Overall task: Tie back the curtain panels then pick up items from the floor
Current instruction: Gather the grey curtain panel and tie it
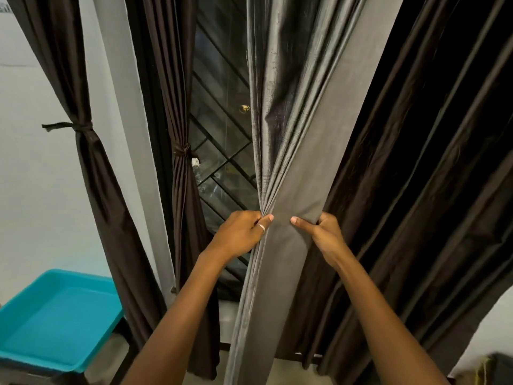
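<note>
From the head view, you are standing right in front of a long grey curtain panel (288,151) that hangs down the middle of the picture. Both of your hands are on it, side by side at the same height.

Your left hand (241,235) grips the bunched-up folds on the left side of the grey panel. Its fingers are curled round the folds and the thumb lies across the front. There is a thin silver ring (261,228) on that thumb.

Your right hand (325,237) pinches the right edge of the same grey panel. The thumb presses on the front and the fingers are tucked behind the cloth. The flat part of the panel is stretched between your two thumbs.

Just to the right, touching the grey panel, a wide dark brown curtain panel (422,168) hangs loose in big folds.

To the left there is a dark window with slanted metal bars (222,140). Beside it hangs a narrow dark brown curtain (184,207), pulled in at the middle by a brown tie band (181,150).

Further left, against the white wall (30,173), another dark brown curtain (91,173) is tied in with a knotted brown strip (72,127).

Down in the left corner sits a blue-green plastic tray (55,315).
</note>
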A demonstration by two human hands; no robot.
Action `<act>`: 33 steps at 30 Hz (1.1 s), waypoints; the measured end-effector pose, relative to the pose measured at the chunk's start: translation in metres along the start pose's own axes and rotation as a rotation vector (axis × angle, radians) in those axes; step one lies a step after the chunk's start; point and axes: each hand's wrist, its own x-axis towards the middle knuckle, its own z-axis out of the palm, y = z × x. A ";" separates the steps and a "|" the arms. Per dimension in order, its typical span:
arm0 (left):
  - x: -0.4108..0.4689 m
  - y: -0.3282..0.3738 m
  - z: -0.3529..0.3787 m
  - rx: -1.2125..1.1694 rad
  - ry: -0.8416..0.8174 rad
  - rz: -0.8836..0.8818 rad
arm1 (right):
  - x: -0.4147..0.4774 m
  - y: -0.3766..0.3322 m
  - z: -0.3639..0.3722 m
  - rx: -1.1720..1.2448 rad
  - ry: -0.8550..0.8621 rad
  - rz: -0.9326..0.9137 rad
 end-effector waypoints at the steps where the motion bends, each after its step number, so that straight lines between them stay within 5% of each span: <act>1: 0.002 0.002 0.002 0.040 0.017 0.009 | -0.004 0.003 0.004 -0.048 0.077 -0.038; 10: 0.000 0.028 0.022 0.333 0.224 -0.040 | -0.043 0.008 0.034 -0.754 0.538 -0.468; 15: -0.002 0.037 0.030 0.284 0.242 -0.077 | -0.064 0.008 0.057 -0.898 0.416 -0.459; 29: -0.002 0.034 0.011 0.285 0.082 0.108 | -0.075 -0.002 0.091 -0.748 0.027 -0.300; 33: 0.001 0.035 0.003 0.268 -0.030 0.053 | -0.078 0.001 0.094 -0.737 0.074 -0.263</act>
